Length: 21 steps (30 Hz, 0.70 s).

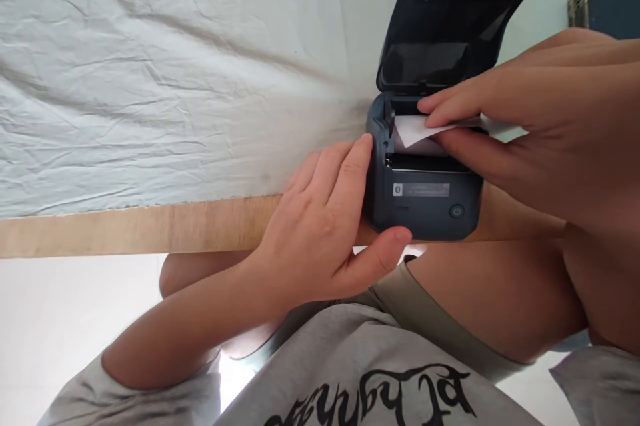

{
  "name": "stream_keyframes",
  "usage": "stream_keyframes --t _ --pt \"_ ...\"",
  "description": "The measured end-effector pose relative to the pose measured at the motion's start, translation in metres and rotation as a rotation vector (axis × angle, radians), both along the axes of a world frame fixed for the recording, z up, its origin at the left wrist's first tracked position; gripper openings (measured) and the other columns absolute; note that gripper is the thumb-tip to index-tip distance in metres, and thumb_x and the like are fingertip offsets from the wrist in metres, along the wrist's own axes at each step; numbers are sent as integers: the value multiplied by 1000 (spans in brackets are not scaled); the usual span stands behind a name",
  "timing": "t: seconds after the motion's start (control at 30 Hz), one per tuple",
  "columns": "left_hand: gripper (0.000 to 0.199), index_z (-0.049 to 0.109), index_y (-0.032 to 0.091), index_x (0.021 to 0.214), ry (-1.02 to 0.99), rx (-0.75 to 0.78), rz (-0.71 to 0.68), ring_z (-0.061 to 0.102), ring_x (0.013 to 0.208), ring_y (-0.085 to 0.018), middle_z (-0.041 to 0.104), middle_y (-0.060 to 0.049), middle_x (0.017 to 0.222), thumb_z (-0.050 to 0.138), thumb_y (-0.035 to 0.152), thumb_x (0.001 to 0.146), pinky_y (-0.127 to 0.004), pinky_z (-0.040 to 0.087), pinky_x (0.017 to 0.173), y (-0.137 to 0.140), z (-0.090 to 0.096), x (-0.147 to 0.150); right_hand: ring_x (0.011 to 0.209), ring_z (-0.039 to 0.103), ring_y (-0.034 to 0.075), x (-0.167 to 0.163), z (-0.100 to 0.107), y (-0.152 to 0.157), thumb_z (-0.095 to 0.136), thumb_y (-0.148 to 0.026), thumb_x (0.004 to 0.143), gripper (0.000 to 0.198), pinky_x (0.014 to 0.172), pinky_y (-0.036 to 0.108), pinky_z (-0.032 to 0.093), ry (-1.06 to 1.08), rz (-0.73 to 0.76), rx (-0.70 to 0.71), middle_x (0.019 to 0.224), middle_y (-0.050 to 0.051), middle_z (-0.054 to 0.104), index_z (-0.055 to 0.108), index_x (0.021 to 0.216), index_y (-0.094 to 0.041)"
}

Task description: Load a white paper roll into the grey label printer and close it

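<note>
A dark blue-grey label printer (425, 209) stands at the table's front edge, its black lid (440, 26) swung up and back. Inside the bay lies a white paper roll (425, 146), partly covered by my right hand (530, 126). Thumb and fingers of that hand pinch the loose end of the paper (413, 127). My left hand (325, 213) rests against the printer's left side, fingers stretched out and thumb apart near the front edge. A power button and a small sticker show on the printer's front part.
A wrinkled pale cloth (175, 79) covers the table, leaving a strip of bare wood (150, 223) along the front edge. At the far right stands a dark box-like object (610, 9) with a metallic edge. My legs are below the table edge.
</note>
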<state>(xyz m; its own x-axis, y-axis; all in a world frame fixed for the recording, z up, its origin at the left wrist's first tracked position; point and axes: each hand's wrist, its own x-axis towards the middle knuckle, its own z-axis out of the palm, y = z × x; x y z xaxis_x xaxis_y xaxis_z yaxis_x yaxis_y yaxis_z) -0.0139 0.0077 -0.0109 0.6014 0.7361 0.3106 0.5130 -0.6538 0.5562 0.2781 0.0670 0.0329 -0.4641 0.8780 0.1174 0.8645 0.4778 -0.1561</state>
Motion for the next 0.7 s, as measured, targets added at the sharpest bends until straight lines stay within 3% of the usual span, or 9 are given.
stream_keyframes --t 0.2,0.33,0.4,0.57,0.7 --pt "81 46 16 175 -36 -78 6 68 147 -43 67 -25 164 55 72 117 -66 60 127 2 5 -2 107 81 17 -12 15 -17 58 -44 115 32 90 43 50 207 93 88 98 0 84 82 100 -31" --pt "70 53 28 171 -43 -203 97 53 172 -45 64 -17 177 52 76 119 -74 44 144 3 12 -4 108 81 12 -11 13 -24 61 -42 119 31 90 42 53 204 307 176 98 -5 84 75 95 -28" --pt "68 52 31 172 -47 -271 133 48 178 -43 62 -14 181 51 75 120 -73 43 147 5 14 -2 110 81 12 -10 13 -25 63 -39 118 29 91 41 54 199 364 199 101 -6 84 74 95 -27" --pt "86 42 8 176 -42 -276 169 55 173 -45 55 -29 184 49 74 120 -73 49 143 14 15 13 122 79 15 -4 14 -27 72 -44 113 19 94 42 58 222 487 174 123 -6 85 78 106 -28" --pt "84 46 12 174 -41 -275 189 58 171 -45 58 -25 182 64 68 113 -69 52 142 20 13 21 127 80 17 -1 12 -30 67 -37 114 14 99 43 60 243 409 227 122 -1 85 79 114 -29"
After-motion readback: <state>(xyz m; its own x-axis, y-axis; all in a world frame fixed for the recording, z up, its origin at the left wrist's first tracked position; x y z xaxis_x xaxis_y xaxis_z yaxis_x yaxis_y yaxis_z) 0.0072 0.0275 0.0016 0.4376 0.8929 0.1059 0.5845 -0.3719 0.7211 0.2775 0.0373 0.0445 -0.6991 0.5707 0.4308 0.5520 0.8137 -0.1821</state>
